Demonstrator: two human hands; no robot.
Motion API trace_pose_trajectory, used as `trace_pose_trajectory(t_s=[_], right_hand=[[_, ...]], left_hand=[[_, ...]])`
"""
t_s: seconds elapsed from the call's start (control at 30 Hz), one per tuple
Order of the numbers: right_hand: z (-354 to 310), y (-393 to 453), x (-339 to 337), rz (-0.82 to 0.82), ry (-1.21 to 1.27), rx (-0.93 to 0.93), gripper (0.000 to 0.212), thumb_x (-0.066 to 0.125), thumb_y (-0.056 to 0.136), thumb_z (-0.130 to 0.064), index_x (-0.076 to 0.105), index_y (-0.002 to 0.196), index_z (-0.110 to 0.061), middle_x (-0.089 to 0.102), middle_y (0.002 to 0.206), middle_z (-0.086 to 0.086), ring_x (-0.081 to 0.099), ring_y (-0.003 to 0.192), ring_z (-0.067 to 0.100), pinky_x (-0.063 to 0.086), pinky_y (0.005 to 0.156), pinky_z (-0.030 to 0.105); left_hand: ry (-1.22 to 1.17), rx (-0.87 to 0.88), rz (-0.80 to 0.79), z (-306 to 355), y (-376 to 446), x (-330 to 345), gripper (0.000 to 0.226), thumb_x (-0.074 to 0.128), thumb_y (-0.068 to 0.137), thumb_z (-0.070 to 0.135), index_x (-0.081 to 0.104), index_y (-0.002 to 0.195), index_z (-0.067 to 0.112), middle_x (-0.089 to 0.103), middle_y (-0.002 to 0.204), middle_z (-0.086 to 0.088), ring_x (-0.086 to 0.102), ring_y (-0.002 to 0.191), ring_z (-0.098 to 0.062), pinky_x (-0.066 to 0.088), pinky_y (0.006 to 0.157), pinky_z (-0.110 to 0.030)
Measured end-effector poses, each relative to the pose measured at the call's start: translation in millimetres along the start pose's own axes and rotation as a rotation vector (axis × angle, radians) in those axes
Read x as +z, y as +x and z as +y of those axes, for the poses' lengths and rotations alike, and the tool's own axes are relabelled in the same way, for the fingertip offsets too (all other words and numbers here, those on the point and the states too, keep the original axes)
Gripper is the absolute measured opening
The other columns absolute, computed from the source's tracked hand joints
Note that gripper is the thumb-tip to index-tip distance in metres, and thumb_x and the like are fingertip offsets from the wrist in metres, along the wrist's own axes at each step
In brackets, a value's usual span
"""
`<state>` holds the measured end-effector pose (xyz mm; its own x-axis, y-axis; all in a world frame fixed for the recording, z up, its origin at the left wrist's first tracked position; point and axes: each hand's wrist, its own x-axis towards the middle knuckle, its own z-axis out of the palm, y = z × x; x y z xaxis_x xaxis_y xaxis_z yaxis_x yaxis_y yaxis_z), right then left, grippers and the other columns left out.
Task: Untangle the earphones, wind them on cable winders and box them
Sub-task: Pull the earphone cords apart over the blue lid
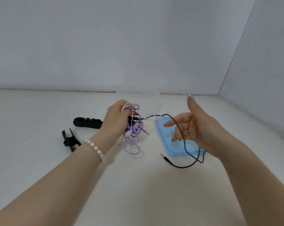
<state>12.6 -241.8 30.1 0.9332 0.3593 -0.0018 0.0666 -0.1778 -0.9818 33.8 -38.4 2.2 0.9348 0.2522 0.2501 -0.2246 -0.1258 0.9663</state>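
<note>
1. White counter (pixel 40 160), plain grey walls behind.
2. Your left hand (pixel 116 118) grips the tangled bundle of purple, white and black earphone cables (pixel 133 126) above the counter.
3. Your right hand (pixel 187 126) is relaxed, fingers straight, with the black cable (pixel 183 142) draped over them.
4. Risk: pulling hard may tighten knots.

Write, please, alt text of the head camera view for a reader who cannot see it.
A left hand grips a tangled bundle of purple, white and black earphones above a white table, while a black cable runs from the bundle across the open right hand. Two black cable winders lie at left, and a blue lid at right.
</note>
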Motion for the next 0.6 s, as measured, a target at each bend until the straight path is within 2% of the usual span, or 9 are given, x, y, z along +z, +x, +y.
trace_pose_trajectory(t_s=[0.07,0.17,0.23,0.3,0.37,0.43,0.47,0.53,0.6], right_hand=[[0.3,-0.3,0.1,-0.011,-0.004,-0.003,0.081,0.037,0.064,-0.072,0.072,0.081,-0.001,0.057,0.052,0.01,0.065,0.061,0.024,0.05,0.08,0.037],[1.5,-2.6,2.9,-0.058,-0.125,0.004,0.069,0.05,0.06,-0.068,0.072,0.074,-0.004,0.062,0.059,0.01,0.065,0.065,0.022,0.052,0.085,0.041],[2.8,-4.4,4.1,-0.116,-0.207,-0.003,0.049,0.064,0.058,-0.057,0.07,0.065,-0.009,0.067,0.068,0.011,0.064,0.065,0.018,0.051,0.085,0.041],[2.7,-5.3,3.4,-0.146,-0.202,-0.006,0.033,0.082,0.06,-0.038,0.067,0.066,-0.008,0.067,0.068,0.007,0.064,0.065,0.014,0.049,0.078,0.035],[1.9,-4.1,1.4,-0.104,-0.104,-0.009,0.025,0.072,0.068,-0.035,0.068,0.068,-0.01,0.065,0.065,0.006,0.063,0.064,0.016,0.049,0.071,0.029],[0.1,-3.5,-1.8,-0.047,-0.021,0.017,0.035,0.062,0.069,-0.047,0.067,0.072,-0.013,0.064,0.066,0.007,0.062,0.063,0.018,0.049,0.063,0.025],[0.1,-2.4,-3.1,-0.033,-0.032,0.03,0.039,0.064,0.07,-0.051,0.065,0.074,-0.013,0.064,0.067,0.007,0.062,0.063,0.019,0.048,0.062,0.025],[2.2,-1.8,-2.9,-0.034,-0.116,0.038,0.033,0.074,0.071,-0.042,0.062,0.071,-0.012,0.064,0.065,0.006,0.062,0.062,0.017,0.046,0.062,0.025],[3.6,-1.0,-3.4,-0.011,-0.141,0.042,0.017,0.07,0.077,-0.02,0.062,0.067,-0.009,0.064,0.061,0.006,0.061,0.059,0.015,0.046,0.059,0.022]], left_hand=[[0.046,0.035,-0.017,-0.9,-0.3,0.7,0.026,0.047,0.085,-0.005,0.054,0.072,0.016,0.056,0.068,0.003,0.048,0.061,-0.01,0.037,0.052,-0.017],[0.043,0.029,-0.034,-0.9,-1.1,1.7,0.022,0.047,0.085,-0.003,0.049,0.074,0.016,0.052,0.073,-0.003,0.044,0.059,-0.014,0.036,0.044,-0.015],[0.051,-0.01,-0.052,0.1,-2.5,3.3,0.02,0.048,0.084,-0.002,0.045,0.074,0.016,0.048,0.07,-0.004,0.043,0.052,-0.013,0.033,0.039,-0.015],[0.092,-0.059,-0.066,-0.6,-3.1,5.0,0.02,0.052,0.083,0.001,0.044,0.073,0.016,0.046,0.064,-0.001,0.043,0.045,-0.011,0.03,0.039,-0.017],[0.113,-0.104,-0.067,-2.0,-3.1,6.2,0.021,0.056,0.082,0.003,0.044,0.072,0.017,0.047,0.063,0.0,0.044,0.045,-0.01,0.03,0.042,-0.019],[0.106,-0.138,-0.066,-2.7,-2.8,6.6,0.019,0.058,0.081,0.004,0.046,0.072,0.016,0.048,0.063,-0.001,0.045,0.051,-0.014,0.032,0.048,-0.023],[0.099,-0.149,-0.073,-2.8,-3.0,6.0,0.018,0.059,0.081,0.004,0.048,0.072,0.015,0.049,0.063,-0.002,0.046,0.053,-0.016,0.032,0.05,-0.024],[0.079,-0.177,-0.12,-1.9,-4.4,5.1,0.01,0.059,0.081,0.004,0.053,0.074,0.009,0.051,0.066,-0.008,0.046,0.058,-0.02,0.034,0.054,-0.025],[0.066,-0.214,-0.184,0.1,-6.1,4.6,0.003,0.058,0.081,0.003,0.058,0.079,0.005,0.05,0.07,-0.012,0.045,0.059,-0.02,0.037,0.053,-0.024]])
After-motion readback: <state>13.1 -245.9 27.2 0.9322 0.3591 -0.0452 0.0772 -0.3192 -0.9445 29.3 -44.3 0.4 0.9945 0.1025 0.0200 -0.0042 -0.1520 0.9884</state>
